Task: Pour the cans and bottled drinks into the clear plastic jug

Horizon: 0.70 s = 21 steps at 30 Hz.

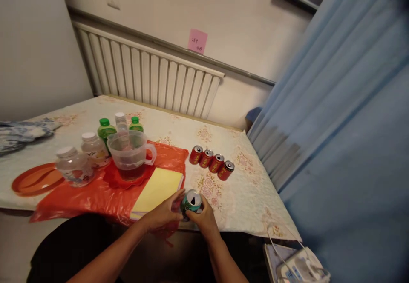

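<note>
A teal-green drink can [188, 207] with an opened top stands upright between my two hands at the table's front edge. My left hand [166, 210] closes on its left side, thumb and fingers round the wall. From the right, my right hand [206, 217] grips the same can, its thumb across the front. Just left of the hands lies a yellow paper pad [159, 189]. Beyond them, several red cans [216, 164] with opened tops stand in a slanting row. Whether the green can touches the tablecloth is hidden by my fingers.
A clear measuring jug [128, 153] with some liquid stands on red plastic sheeting [76, 202]. Around it are lidded jars [75, 168] and green-capped bottles [105, 130]. An orange lid [35, 181] lies far left. A blue curtain [335, 104] borders the right side.
</note>
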Each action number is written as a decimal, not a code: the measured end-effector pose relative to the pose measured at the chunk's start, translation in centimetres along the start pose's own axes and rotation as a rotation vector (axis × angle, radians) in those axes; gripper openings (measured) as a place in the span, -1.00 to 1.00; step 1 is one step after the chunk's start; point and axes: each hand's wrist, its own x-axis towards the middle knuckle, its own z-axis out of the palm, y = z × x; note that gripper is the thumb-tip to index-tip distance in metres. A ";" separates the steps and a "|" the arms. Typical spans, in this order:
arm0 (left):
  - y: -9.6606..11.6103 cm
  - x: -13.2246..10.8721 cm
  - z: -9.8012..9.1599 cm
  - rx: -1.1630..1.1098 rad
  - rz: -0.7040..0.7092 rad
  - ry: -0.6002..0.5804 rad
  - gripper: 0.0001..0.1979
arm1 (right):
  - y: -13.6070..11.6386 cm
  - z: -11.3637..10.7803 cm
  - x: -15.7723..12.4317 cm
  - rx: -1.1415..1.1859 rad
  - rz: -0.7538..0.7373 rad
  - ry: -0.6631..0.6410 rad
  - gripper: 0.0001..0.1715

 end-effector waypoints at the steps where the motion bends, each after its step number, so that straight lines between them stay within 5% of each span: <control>1: -0.5 0.4 -0.5 0.097 -0.006 0.061 -0.17 | 0.5 -0.8 0.3 -0.005 0.008 0.039 -0.33; 4: -2.3 1.8 -2.8 0.542 0.014 0.351 -0.38 | 2.0 -3.5 1.5 -0.021 0.022 0.169 -0.25; 8: -4.3 2.5 -5.4 1.072 0.093 0.517 -0.50 | 4.2 -7.3 3.2 -0.065 0.011 0.312 -0.21; 13: -5.3 2.3 -6.0 1.388 0.144 0.551 -0.54 | 6.7 -11.3 5.7 -0.102 -0.011 0.436 -0.24; 21: -5.0 2.2 -5.9 1.457 0.150 0.553 -0.57 | 9.9 -15.3 9.2 -0.208 0.023 0.618 -0.20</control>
